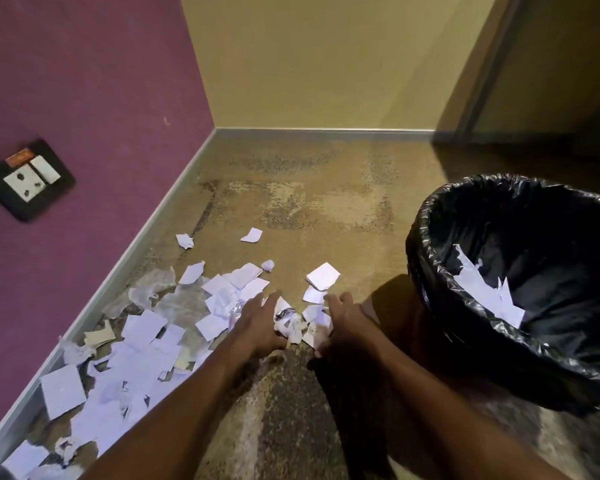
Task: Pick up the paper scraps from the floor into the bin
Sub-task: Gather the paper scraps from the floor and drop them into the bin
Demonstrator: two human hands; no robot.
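Several white paper scraps [142, 344] lie scattered on the speckled floor along the purple wall. A small heap of crumpled scraps [300, 323] sits between my two hands. My left hand [257, 322] presses against the heap from the left, fingers spread. My right hand [343, 315] cups it from the right, fingers curled over the paper. To the right stands the bin [426, 258], lined with a black plastic bag. A few torn white pieces [482, 289] lie inside it.
A flat white sheet [323, 276] lies just beyond my right hand. Two scraps [252, 234] lie farther out. A socket plate [28, 180] sits low on the purple wall. Bare floor stretches to the yellow wall behind.
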